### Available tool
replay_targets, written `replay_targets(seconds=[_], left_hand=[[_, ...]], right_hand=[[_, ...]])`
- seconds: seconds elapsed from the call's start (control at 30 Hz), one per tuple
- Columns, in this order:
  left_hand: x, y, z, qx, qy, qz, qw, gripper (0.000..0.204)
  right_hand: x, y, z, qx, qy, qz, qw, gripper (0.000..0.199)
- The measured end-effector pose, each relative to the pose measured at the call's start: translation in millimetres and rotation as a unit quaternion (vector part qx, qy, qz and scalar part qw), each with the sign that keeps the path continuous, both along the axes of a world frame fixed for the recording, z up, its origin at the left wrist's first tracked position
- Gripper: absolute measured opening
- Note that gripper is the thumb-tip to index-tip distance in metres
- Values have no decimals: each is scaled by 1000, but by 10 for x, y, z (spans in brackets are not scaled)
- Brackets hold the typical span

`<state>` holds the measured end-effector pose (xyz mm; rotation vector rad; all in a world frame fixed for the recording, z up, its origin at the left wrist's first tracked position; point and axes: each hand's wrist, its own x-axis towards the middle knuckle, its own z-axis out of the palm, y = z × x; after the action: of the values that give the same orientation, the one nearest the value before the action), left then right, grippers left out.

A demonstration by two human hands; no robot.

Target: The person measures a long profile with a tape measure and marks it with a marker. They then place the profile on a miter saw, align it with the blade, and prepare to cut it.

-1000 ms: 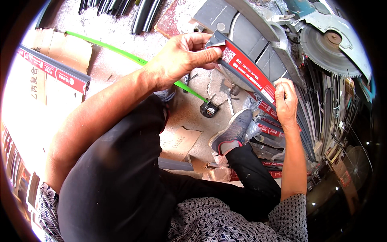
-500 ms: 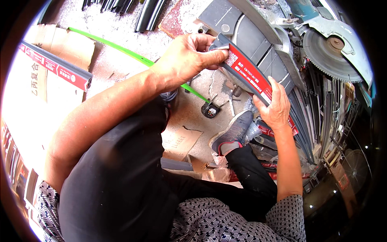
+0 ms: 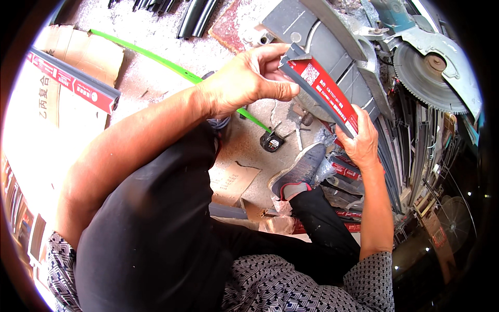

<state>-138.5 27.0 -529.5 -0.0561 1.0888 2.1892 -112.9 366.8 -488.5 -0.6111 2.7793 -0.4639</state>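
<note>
Grey aluminium profile piece with red film (image 3: pixel 321 88) looks light, stiff and sharp-edged, so left hand (image 3: pixel 248 80) pinches its top end while right hand (image 3: pixel 362 141) clasps the lower end.

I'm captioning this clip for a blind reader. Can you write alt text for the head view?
Seen from above, a seated person holds a short grey profile strip with a red label, left hand pinching its upper end, right hand gripping the lower end. A circular saw blade sits at upper right; a green strip crosses the concrete floor.
</note>
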Motion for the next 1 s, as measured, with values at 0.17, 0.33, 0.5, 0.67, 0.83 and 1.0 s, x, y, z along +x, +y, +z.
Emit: replay_targets(seconds=[0.17, 0.33, 0.5, 0.67, 0.83, 1.0], left_hand=[[-24, -1, 43, 46, 8, -44, 998, 63], [-60, 44, 45, 69, -15, -31, 997, 57], [-89, 41, 37, 45, -8, -41, 998, 53], [-77, 47, 9, 31, 13, -38, 999, 54], [-109, 67, 44, 9, 30, -39, 999, 52], [-105, 68, 50, 0, 18, -25, 1000, 50]], right_hand=[[28, 89, 150, -3, -31, -8, 999, 71], [-13, 71, 385, 5, -69, -49, 996, 74], [1, 87, 547, 13, -58, -88, 994, 72], [22, 154, 686, 18, -38, -122, 992, 72], [23, 195, 751, -3, -38, -111, 993, 72], [-34, 170, 788, 6, -21, -72, 997, 70]])
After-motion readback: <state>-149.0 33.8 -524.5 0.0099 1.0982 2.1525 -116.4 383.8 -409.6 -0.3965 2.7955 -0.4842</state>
